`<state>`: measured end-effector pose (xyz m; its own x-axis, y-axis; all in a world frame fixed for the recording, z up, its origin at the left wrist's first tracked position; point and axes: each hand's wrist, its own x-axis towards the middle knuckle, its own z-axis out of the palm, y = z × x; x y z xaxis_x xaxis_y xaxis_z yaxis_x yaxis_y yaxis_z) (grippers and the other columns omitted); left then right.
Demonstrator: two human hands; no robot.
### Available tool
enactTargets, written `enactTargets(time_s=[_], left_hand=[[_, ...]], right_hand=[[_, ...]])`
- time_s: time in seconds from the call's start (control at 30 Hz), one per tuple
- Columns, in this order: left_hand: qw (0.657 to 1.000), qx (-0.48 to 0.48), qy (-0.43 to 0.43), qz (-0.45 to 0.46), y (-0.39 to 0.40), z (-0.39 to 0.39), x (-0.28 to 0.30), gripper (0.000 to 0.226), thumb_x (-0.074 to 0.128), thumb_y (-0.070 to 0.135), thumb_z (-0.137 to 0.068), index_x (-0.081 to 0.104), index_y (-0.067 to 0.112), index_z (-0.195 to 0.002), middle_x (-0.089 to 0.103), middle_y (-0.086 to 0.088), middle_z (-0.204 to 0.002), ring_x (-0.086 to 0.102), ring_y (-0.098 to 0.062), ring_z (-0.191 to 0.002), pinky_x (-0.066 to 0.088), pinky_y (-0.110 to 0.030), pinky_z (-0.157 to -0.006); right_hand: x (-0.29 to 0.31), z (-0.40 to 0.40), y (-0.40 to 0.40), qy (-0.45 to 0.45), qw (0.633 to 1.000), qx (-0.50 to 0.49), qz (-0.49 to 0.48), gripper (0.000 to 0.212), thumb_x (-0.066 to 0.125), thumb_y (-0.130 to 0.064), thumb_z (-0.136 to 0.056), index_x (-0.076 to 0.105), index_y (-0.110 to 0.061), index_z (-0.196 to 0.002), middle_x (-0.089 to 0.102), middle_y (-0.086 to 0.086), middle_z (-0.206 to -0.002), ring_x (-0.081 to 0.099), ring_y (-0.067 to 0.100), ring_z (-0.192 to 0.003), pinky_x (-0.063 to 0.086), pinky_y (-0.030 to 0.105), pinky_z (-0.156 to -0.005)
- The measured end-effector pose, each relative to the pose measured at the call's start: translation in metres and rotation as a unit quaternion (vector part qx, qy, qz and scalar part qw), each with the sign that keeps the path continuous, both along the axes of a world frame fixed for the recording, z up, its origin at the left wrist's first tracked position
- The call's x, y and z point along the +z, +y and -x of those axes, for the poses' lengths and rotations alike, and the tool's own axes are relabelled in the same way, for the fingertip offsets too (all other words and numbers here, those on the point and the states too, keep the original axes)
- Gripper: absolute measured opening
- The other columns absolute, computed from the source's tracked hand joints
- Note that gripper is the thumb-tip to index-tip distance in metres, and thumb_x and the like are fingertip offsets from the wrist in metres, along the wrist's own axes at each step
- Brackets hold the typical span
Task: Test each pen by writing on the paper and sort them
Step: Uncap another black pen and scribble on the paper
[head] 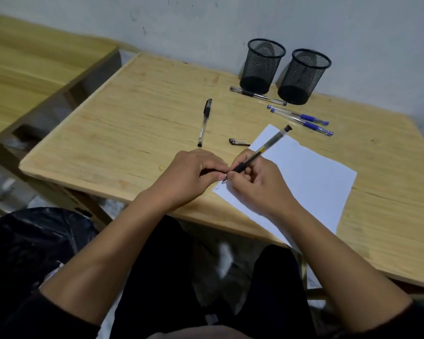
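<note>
My right hand [257, 182] grips an uncapped black pen [267, 148], tip down on the near left corner of a white sheet of paper [309, 177], where small writing shows. My left hand [194, 174] rests curled on the table with its fingertips pressing the paper's edge beside the tip. A loose black cap [239, 142] lies just beyond my hands. A capped black pen [204, 122] lies to the left, another black pen [257, 95] in front of the cups, and two blue pens [301, 119] right of it.
Two black mesh pen cups [261, 66] [302, 77] stand by the wall at the back of the wooden table [132, 118]. A second wooden table [34, 62] stands to the left. A black plastic bag [30, 241] lies by my left knee.
</note>
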<state>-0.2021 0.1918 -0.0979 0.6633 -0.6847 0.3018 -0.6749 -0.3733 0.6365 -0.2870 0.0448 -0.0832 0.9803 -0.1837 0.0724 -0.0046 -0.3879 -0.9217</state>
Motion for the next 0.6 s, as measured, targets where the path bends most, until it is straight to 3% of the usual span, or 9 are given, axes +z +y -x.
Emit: enactTargets(time_s=[0.13,0.3,0.47,0.6], left_hand=[[1.000,-0.006,0.001,-0.002,-0.0003,-0.0017,-0.0002,0.023,0.062,0.027,-0.076,0.074,0.021,-0.095,0.074,0.005,-0.098,0.058,-0.004,-0.097,0.041,-0.021,-0.086],[1.000,-0.010,0.001,0.002,-0.0010,-0.0023,-0.0010,0.022,0.061,0.027,-0.077,0.074,0.021,-0.093,0.074,0.005,-0.097,0.052,-0.002,-0.098,0.042,-0.023,-0.082],[1.000,-0.011,0.006,0.004,-0.0002,-0.0016,-0.0005,0.020,0.063,0.027,-0.078,0.074,0.021,-0.094,0.074,0.006,-0.097,0.054,-0.002,-0.097,0.044,-0.026,-0.086],[1.000,-0.010,0.013,0.013,0.0000,-0.0010,-0.0009,0.020,0.065,0.026,-0.078,0.073,0.020,-0.095,0.074,0.005,-0.098,0.055,-0.002,-0.098,0.044,-0.025,-0.088]], right_hand=[[0.0006,-0.0002,0.0002,-0.002,1.000,0.008,0.014,0.003,0.062,-0.005,-0.082,0.059,-0.004,-0.080,0.041,-0.014,-0.048,0.035,0.003,-0.047,0.031,0.012,-0.047],[0.0003,0.0011,0.0015,-0.002,0.999,0.020,0.045,0.004,0.062,-0.010,-0.083,0.060,-0.006,-0.083,0.051,0.009,-0.063,0.040,0.008,-0.053,0.032,0.015,-0.049],[0.0005,0.0009,0.0023,0.000,0.998,0.015,0.066,0.004,0.061,-0.009,-0.082,0.060,-0.005,-0.082,0.054,0.016,-0.065,0.041,0.010,-0.054,0.033,0.016,-0.049],[-0.0006,-0.0003,0.0018,-0.001,0.999,0.004,0.053,0.003,0.061,-0.007,-0.081,0.059,-0.005,-0.082,0.052,0.010,-0.063,0.041,0.009,-0.053,0.032,0.014,-0.049]])
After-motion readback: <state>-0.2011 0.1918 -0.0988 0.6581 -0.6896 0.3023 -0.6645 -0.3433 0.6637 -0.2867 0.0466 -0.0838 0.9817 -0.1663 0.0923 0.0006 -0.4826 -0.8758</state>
